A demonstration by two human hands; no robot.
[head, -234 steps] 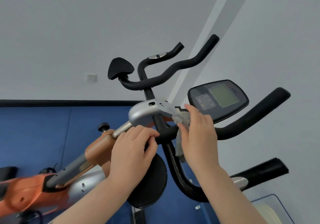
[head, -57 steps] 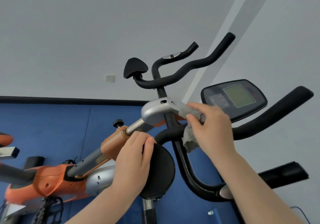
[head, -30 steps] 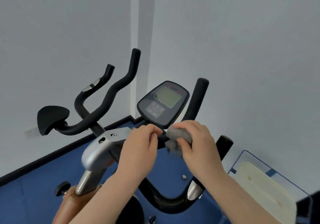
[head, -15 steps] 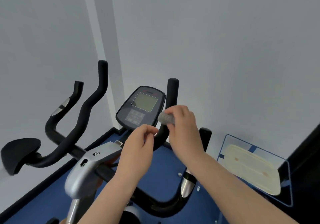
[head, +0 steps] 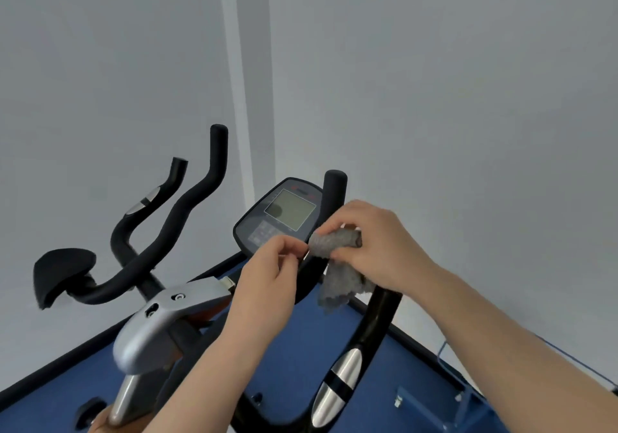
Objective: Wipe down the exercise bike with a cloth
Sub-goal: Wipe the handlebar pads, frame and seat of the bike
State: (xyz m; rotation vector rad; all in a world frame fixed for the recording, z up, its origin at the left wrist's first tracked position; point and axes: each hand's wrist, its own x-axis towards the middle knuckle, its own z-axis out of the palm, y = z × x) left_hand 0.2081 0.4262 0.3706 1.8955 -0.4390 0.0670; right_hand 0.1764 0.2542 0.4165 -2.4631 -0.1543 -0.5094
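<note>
the right hand (head: 378,248) is now gripping the cloth (head: 334,242) bunched against the right handlebar (head: 336,191) – having left the silver bracket (head: 160,319) – while the left hand (head: 274,275), fingers curled, is pinching its edge – so wiping is moving to the grips.

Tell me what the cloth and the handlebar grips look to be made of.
Cloth: grey, nubby, limp, probably microfibre or terry. Handlebar grips: matte black and thick, likely foam or rubber; lower down the bar turns glossy black with silver plates.
</note>
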